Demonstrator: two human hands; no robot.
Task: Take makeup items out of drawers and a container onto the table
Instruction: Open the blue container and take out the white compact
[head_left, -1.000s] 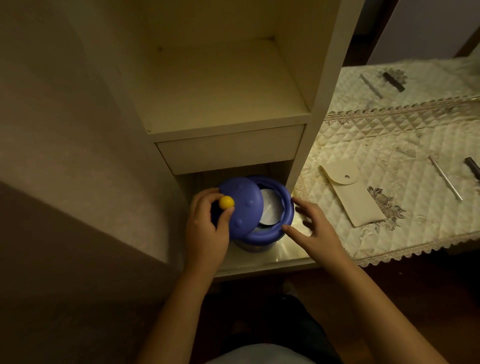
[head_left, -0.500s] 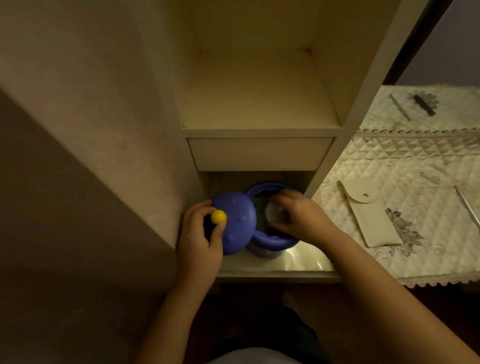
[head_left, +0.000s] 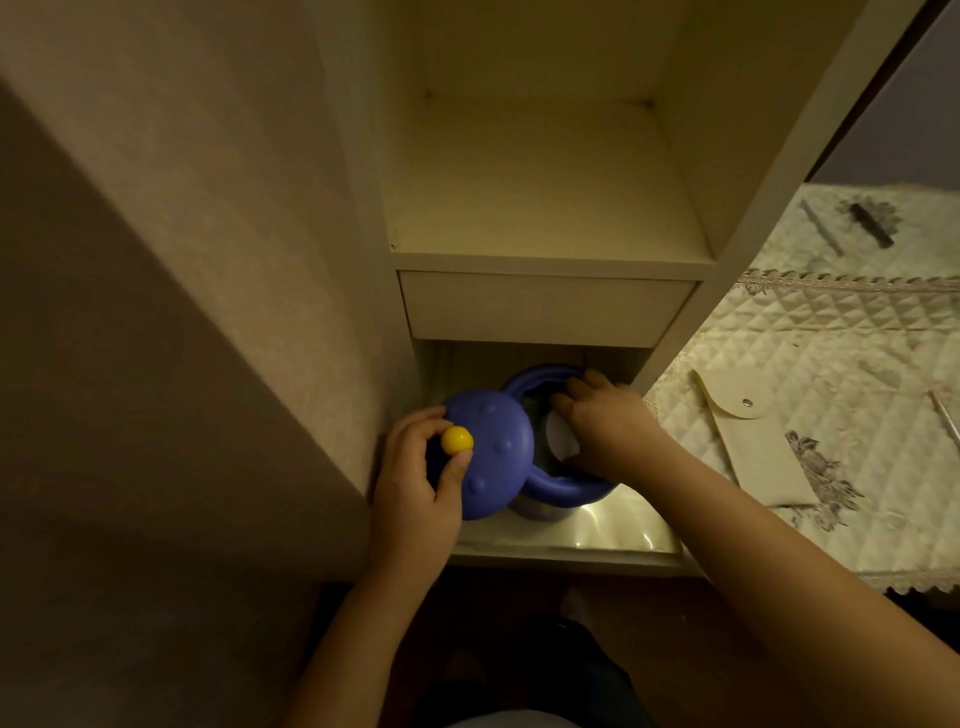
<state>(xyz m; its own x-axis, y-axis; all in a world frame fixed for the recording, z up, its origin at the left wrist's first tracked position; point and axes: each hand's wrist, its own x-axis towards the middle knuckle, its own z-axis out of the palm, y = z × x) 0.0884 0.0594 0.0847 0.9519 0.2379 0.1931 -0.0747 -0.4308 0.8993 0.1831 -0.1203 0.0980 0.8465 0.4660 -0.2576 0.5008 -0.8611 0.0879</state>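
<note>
A blue round container (head_left: 558, 486) stands on the lowest shelf of a cream cabinet. Its blue lid (head_left: 496, 454) with a yellow knob (head_left: 457, 440) is lifted off to the left and tilted, held at the knob by my left hand (head_left: 415, 483). My right hand (head_left: 605, 428) reaches down into the open container, fingers curled around a pale round item (head_left: 558, 434) inside; whether the fingers have closed on it is not visible. A closed drawer (head_left: 540, 309) sits just above the container.
An open shelf (head_left: 540, 197) lies above the drawer. To the right, a quilted cream tablecloth (head_left: 831, 332) holds a beige snap pouch (head_left: 753, 436), a dark tube (head_left: 871, 224), a thin stick (head_left: 823, 228) and a white stick (head_left: 948, 421). A wall panel stands at left.
My right hand went from beside the container's rim into its opening and now reaches deeper. The left hand keeps the lid held aside. The camera view shifted left and closer.
</note>
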